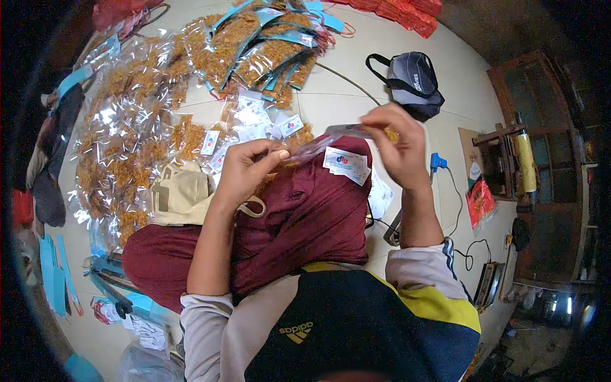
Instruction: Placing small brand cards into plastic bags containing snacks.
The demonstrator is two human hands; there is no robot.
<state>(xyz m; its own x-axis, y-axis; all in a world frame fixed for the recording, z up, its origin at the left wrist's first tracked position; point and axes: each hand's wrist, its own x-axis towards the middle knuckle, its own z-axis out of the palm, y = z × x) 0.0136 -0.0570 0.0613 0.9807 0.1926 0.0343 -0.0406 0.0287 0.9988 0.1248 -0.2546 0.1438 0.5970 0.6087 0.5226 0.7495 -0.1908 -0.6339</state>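
Note:
A clear plastic bag (312,146) is stretched between my two hands above my lap. My left hand (253,167) pinches its near left end between thumb and fingers. The other end is gripped by my right hand (398,143), beside a bit of yellow-brown material. Several printed paper labels (346,163) lie in a small pile on my maroon-covered knee. More labels (250,112) are spread on the floor among clear bags. Filled bags of brown, crumbly or shredded material (129,153) cover the floor at the left, and others with blue strips (267,55) are stacked at the top.
A beige cloth bag (181,193) rests by my left knee. A grey and black bag (413,81) stands at upper right. Blue plug and cord (437,162) are on the tiles at right, near a red packet (479,203). Blue strips (51,272) lie at far left.

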